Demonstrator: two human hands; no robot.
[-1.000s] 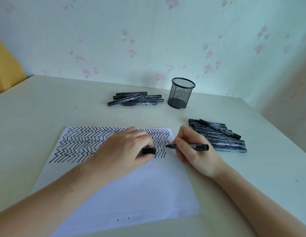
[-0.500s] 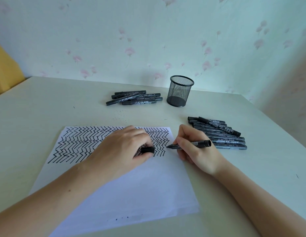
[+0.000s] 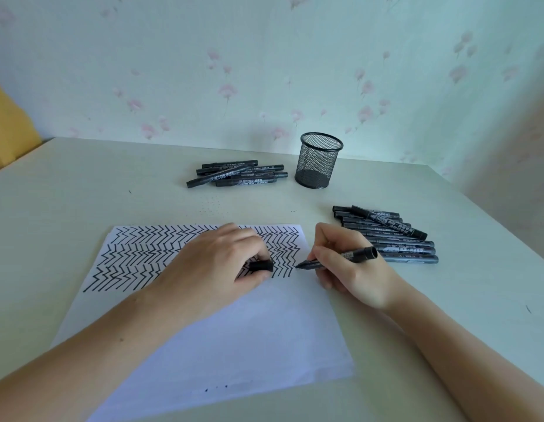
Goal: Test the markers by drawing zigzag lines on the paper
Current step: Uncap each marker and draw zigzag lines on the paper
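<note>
At the right edge of the white sheet of paper [image 3: 203, 345], our right hand [image 3: 352, 269] pinches a black marker pen [image 3: 337, 259] between thumb and curled fingers, its uncapped tip touching the paper beside the last zigzag column and its rear end pointing toward the desk's right edge. Our left hand [image 3: 216, 266] rests on the drawn rows and grips the black marker cap [image 3: 261, 265] between thumb and curled fingers, just beside the pen tip but apart from it. Black zigzag lines [image 3: 136, 254] fill the paper's far half from its left edge to its right; the near half is blank except for a few ink dots near the bottom edge. Just beyond our right hand, toward the desk's right edge, lies a row of black capped markers [image 3: 398, 239] side by side, one lying diagonally across the others. Near the desk's far edge stands an upright black wire-mesh pen holder [image 3: 319, 161], and just left of it lies a loose pile of black markers [image 3: 240, 175]. We see small ink specks on the pale desk [image 3: 66, 193] between that pile and the paper.
</note>
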